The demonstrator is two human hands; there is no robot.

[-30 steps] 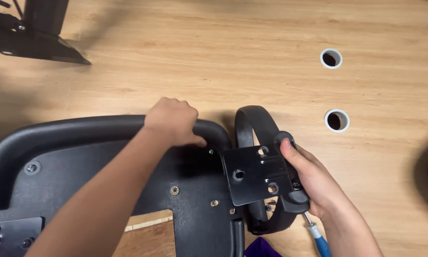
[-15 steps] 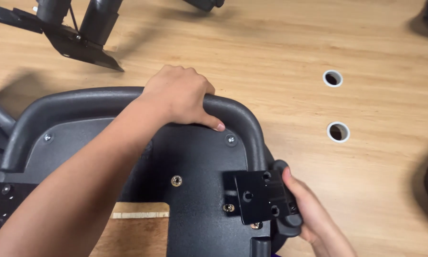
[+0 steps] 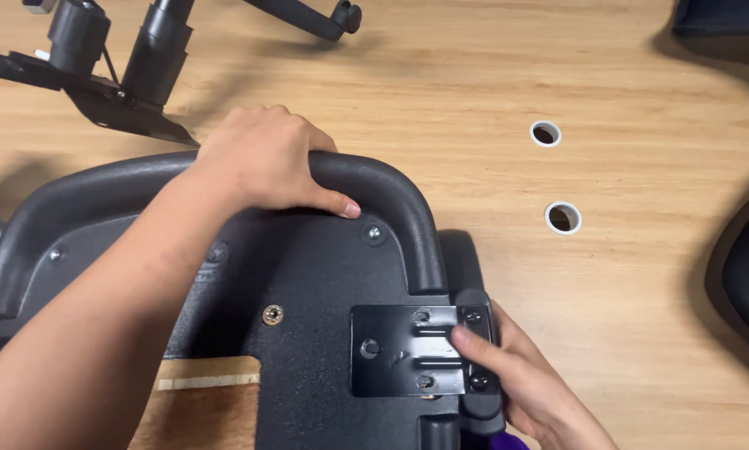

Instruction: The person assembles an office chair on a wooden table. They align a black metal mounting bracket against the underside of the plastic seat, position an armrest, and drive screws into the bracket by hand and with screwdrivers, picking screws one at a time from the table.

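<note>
Armrest [image 3: 474, 417] mostly hidden under bracket plate [image 3: 408, 350], right hand [image 3: 524, 383].

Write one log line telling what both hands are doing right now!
left hand: gripping chair seat rim | right hand: pressing black bracket plate against seat underside | surface: wooden table
</note>
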